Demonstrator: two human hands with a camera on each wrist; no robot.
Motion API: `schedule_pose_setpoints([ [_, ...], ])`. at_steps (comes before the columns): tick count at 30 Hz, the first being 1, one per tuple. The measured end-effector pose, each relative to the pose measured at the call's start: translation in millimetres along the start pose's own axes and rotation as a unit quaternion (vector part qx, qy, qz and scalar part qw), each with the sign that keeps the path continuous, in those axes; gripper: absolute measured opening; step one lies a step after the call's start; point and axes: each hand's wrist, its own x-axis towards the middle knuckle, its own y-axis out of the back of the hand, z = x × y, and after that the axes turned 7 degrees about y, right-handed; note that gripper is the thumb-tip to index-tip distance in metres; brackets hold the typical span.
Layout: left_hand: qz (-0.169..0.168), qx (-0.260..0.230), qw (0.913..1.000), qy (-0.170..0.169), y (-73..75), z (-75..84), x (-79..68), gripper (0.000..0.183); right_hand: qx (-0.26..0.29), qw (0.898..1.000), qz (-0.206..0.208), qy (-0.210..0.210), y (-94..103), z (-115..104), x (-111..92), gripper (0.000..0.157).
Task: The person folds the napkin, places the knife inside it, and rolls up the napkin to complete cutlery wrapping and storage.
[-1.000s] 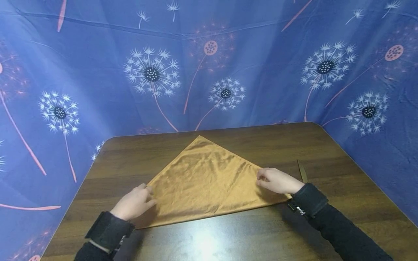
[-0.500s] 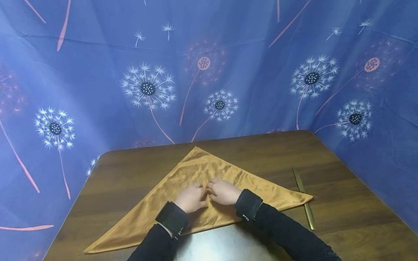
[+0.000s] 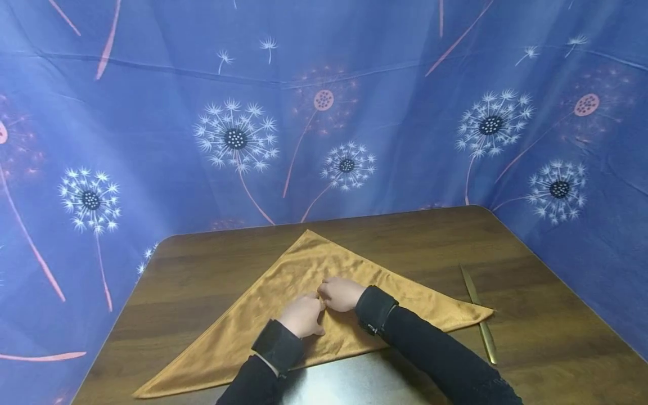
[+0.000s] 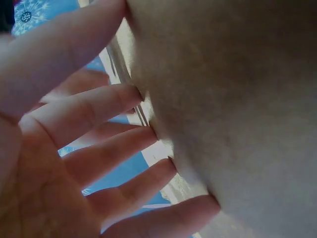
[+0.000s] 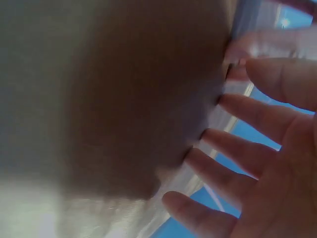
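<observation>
A golden, satiny cloth (image 3: pixel 304 270) lies as a broad triangle on a brown wooden tabletop (image 3: pixel 212 253), under both hands, one corner reaching out well to the left of the left hand (image 3: pixel 302 316) and nearer the person. Doubled edges suggest it is folded, and the step in hand looks to be smoothing it flat from the middle. The left hand leans in over the cloth's centre from a dark sleeve (image 3: pixel 250 382), its fingers fairly straight and spread, tips resting on the fabric, gripping nothing. Just beside it, slightly farther from the person, the right hand (image 3: pixel 341 294) mirrors it: fingers extended and apart, tips at the cloth, nothing clamped; whether the two hands touch is hard to tell. Beyond both hands is the triangle's top corner, with shallow wrinkles before it. The next move probably calls for light, even pressure as the hands part outward, so the layers do not drag or bunch. Well to the right of the right hand, the cloth's other corner lies across a slim gold-coloured knife (image 3: pixel 487 340), which a sweep that way might shift.
</observation>
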Motion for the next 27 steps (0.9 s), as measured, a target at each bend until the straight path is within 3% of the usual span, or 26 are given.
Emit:
schedule_pose_setpoints([
  [5,0.004,0.039,0.9992,-0.002,6.5,4.2,2.7,0.034,0.003,1.000,0.004,-0.027,2.6,14,30,0.020],
  [12,0.019,0.086,0.9959,-0.020,-2.7,5.6,7.5,0.032,0.025,0.996,0.004,-0.081,4.8,31,62,0.028],
  [15,0.024,0.102,0.9943,-0.019,-4.3,5.9,7.2,0.032,0.038,0.996,0.015,-0.081,9.9,33,72,0.022],
  [20,0.029,0.126,0.9916,-0.013,0.0,6.3,3.8,0.030,0.011,0.997,0.033,-0.068,10.1,39,92,0.015],
  [27,0.034,0.131,0.9907,0.007,0.3,4.5,0.2,0.030,-0.019,0.996,0.029,-0.080,8.7,49,114,0.023],
])
